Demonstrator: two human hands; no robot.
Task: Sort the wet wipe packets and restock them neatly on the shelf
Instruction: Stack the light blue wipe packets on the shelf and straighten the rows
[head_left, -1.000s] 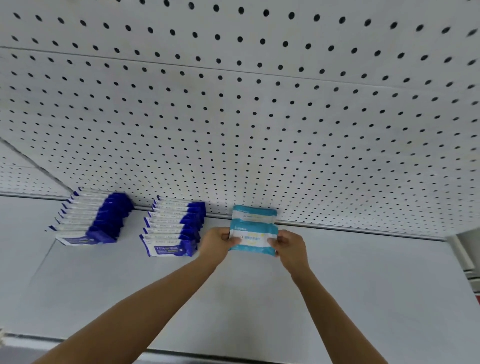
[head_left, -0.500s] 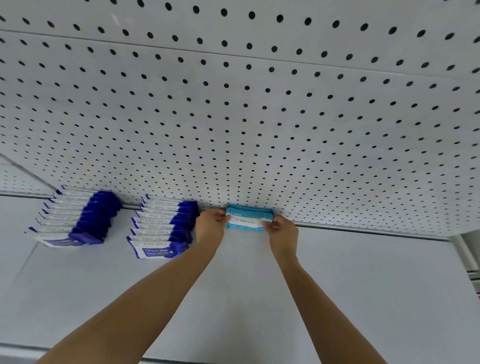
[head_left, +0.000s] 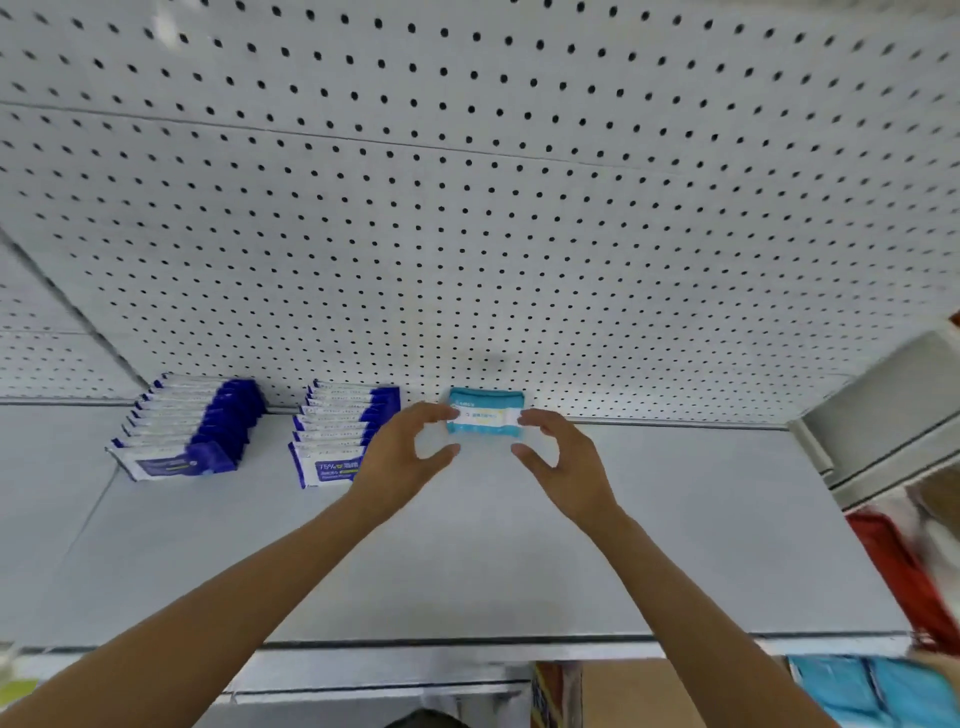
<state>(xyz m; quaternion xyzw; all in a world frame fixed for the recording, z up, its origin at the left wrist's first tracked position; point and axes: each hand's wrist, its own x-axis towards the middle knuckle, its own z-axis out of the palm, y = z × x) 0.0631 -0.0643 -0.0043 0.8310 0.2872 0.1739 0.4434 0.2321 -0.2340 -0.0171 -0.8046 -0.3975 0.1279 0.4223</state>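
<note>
A light blue wet wipe packet (head_left: 485, 413) stands on edge against the pegboard at the back of the white shelf (head_left: 467, 545). My left hand (head_left: 402, 457) hovers just left of it with fingers spread, the fingertips close to the packet's left edge. My right hand (head_left: 563, 460) mirrors it on the right side, fingers loosely curved and holding nothing. To the left stand two rows of dark blue and white wipe packets, one (head_left: 337, 431) beside my left hand and another (head_left: 189, 426) further left.
The pegboard back wall (head_left: 467, 234) rises behind the shelf. A cardboard box (head_left: 649, 693) and light blue packets (head_left: 878, 691) lie below the shelf's front edge. Red material (head_left: 904, 571) and a grey shelf post (head_left: 872, 410) are at the right.
Both hands pushed the light blue packet back against the pegboard, then let go and drew slightly away from it. The camera view tilted down.
</note>
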